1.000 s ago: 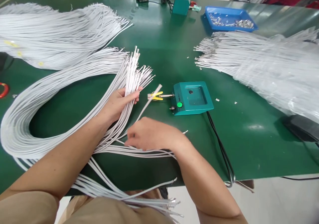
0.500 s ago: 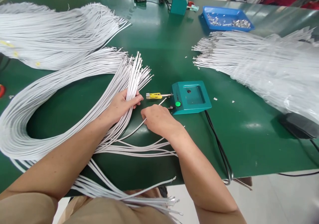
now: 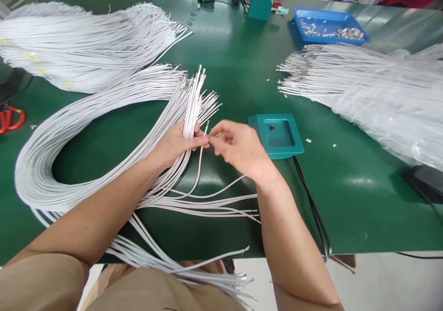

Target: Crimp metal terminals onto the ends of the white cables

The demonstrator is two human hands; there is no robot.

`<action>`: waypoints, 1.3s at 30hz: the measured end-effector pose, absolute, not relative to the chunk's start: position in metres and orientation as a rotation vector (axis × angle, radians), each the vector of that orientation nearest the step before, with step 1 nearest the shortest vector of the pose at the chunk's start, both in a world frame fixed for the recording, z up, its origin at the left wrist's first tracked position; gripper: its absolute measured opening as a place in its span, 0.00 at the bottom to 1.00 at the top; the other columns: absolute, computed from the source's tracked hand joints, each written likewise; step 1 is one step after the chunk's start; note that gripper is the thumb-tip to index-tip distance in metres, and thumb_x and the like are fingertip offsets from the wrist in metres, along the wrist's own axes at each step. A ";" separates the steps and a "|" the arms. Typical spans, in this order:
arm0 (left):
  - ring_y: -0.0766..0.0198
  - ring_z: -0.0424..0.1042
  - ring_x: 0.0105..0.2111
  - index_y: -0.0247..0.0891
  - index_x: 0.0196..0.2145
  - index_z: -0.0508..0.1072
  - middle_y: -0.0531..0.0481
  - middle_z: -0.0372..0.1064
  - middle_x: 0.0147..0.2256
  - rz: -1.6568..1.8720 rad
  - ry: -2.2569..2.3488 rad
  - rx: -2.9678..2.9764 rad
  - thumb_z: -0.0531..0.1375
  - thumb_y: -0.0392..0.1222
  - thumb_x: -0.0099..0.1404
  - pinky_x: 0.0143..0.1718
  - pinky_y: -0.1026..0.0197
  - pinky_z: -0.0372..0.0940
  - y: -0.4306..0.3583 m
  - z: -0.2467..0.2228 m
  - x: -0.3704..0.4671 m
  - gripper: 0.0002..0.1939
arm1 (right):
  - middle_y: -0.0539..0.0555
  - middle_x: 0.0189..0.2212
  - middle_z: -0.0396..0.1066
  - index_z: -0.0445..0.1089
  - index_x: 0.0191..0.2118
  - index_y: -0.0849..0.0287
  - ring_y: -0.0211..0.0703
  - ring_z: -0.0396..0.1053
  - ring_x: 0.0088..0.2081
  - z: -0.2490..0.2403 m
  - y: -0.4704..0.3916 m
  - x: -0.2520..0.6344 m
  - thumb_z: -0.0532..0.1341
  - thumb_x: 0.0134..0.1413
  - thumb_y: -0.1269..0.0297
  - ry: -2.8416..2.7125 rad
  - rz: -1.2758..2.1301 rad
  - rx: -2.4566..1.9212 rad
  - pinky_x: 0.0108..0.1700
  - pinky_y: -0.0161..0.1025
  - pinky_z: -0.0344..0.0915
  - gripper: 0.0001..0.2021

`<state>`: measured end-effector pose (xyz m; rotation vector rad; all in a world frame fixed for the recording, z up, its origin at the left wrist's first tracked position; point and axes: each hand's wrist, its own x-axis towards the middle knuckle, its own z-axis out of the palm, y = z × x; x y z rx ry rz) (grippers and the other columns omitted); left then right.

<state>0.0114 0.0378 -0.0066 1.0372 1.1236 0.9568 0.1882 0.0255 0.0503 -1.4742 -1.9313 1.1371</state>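
Note:
My left hand (image 3: 185, 142) is wrapped round a bunch of white cables (image 3: 194, 103), whose tipped ends point up and away from me. A single cable (image 3: 200, 163) stands beside the bunch, its upper part at my left fingertips. My right hand (image 3: 238, 147) has its thumb and forefinger pinched together, touching the left fingertips; what lies in the pinch is too small to make out. Just right of it sits a teal device (image 3: 294, 138), partly covered by the hand. A big looped bundle of cables (image 3: 41, 163) curves round to the left.
More cable bundles lie at the back left (image 3: 104, 48) and right (image 3: 380, 89). A blue tray (image 3: 328, 38) of small metal parts, a second teal device (image 3: 260, 4) and red-handled tools (image 3: 14, 118) are on the green table (image 3: 346, 209). Cables hang at the front edge.
My right hand has lifted from the single cable near the device and moved up to my left fingertips. That cable now stands upright beside the bunch. The whole view has shifted slightly.

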 end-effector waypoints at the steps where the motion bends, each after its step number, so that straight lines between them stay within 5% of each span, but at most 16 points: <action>1: 0.63 0.76 0.29 0.37 0.30 0.66 0.54 0.73 0.27 0.945 1.142 1.071 0.75 0.42 0.46 0.27 0.65 0.64 0.037 -0.007 0.012 0.21 | 0.48 0.24 0.70 0.73 0.38 0.60 0.33 0.64 0.24 0.049 0.029 0.190 0.60 0.57 0.64 -1.770 1.150 -1.521 0.27 0.32 0.59 0.07; 6: 0.59 0.77 0.29 0.38 0.30 0.68 0.53 0.73 0.26 0.941 1.181 1.155 0.75 0.45 0.47 0.29 0.61 0.69 0.034 -0.007 0.014 0.20 | 0.45 0.20 0.66 0.71 0.34 0.61 0.31 0.60 0.19 0.033 0.036 0.184 0.66 0.52 0.60 -1.384 1.416 -1.379 0.18 0.30 0.56 0.09; 15: 0.61 0.76 0.30 0.37 0.29 0.67 0.52 0.73 0.27 1.033 1.167 1.139 0.73 0.46 0.49 0.28 0.62 0.65 0.033 -0.002 0.018 0.19 | 0.45 0.20 0.66 0.72 0.28 0.62 0.29 0.59 0.19 0.014 0.040 0.174 0.67 0.45 0.64 -1.049 1.568 -1.113 0.21 0.30 0.59 0.07; 20: 0.63 0.75 0.28 0.38 0.30 0.65 0.52 0.73 0.28 1.063 1.173 1.198 0.70 0.41 0.52 0.29 0.61 0.67 0.030 0.002 0.021 0.17 | 0.43 0.17 0.61 0.63 0.20 0.59 0.28 0.52 0.18 0.016 0.039 0.173 0.66 0.45 0.65 -0.828 1.853 -0.982 0.20 0.31 0.56 0.11; 26: 0.63 0.74 0.27 0.38 0.30 0.66 0.53 0.72 0.27 1.043 1.124 1.302 0.68 0.40 0.56 0.34 0.58 0.70 0.024 0.003 0.024 0.12 | 0.39 0.14 0.49 0.69 0.27 0.59 0.30 0.51 0.17 0.021 0.039 0.176 0.67 0.46 0.48 -0.879 1.856 -1.085 0.20 0.32 0.49 0.18; 34: 0.63 0.74 0.30 0.38 0.30 0.67 0.52 0.72 0.30 1.062 1.173 1.343 0.70 0.41 0.55 0.34 0.59 0.70 0.026 -0.004 0.018 0.14 | 0.39 0.17 0.50 0.66 0.25 0.60 0.28 0.50 0.19 0.016 0.040 0.181 0.71 0.44 0.52 -0.878 2.005 -0.951 0.25 0.31 0.53 0.18; 39: 0.63 0.76 0.30 0.38 0.33 0.68 0.51 0.74 0.31 1.079 1.118 1.288 0.69 0.46 0.57 0.35 0.59 0.70 0.029 -0.007 0.015 0.15 | 0.44 0.21 0.63 0.69 0.27 0.61 0.30 0.61 0.23 0.018 0.040 0.181 0.68 0.48 0.54 -0.958 1.836 -1.009 0.28 0.32 0.58 0.14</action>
